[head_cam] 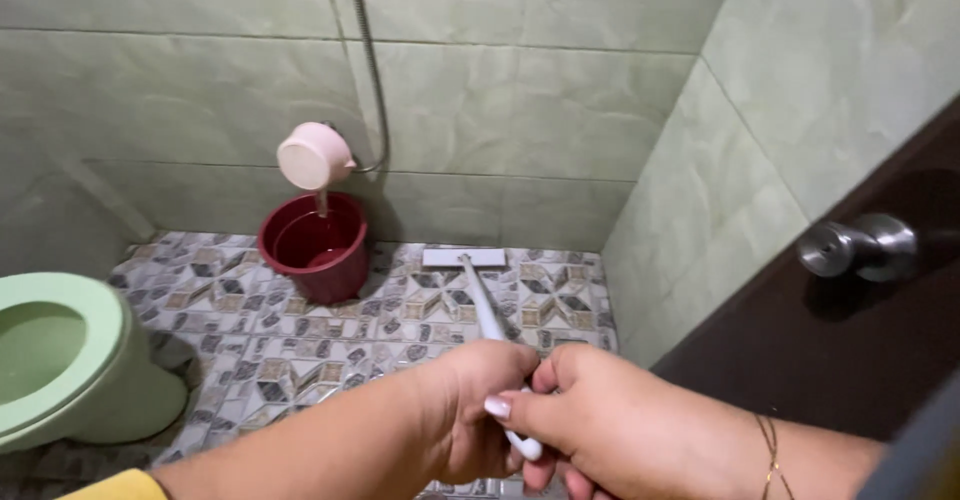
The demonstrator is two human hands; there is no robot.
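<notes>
Pale green wall tiles [560, 110] close in this small bathroom above a patterned floor [250, 340]. Both hands grip one long white mop handle [483, 305]: the left hand [480, 400] is curled tight around it, the right hand [590, 410] pinching its end. Its flat white head [464, 257] rests on the floor by the wall, just right of a dark red bucket [315, 245].

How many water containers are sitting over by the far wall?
2: a dark red bucket on the patterned floor, and a pink dipper above it against the tiled wall. Others may be out of view.
</notes>
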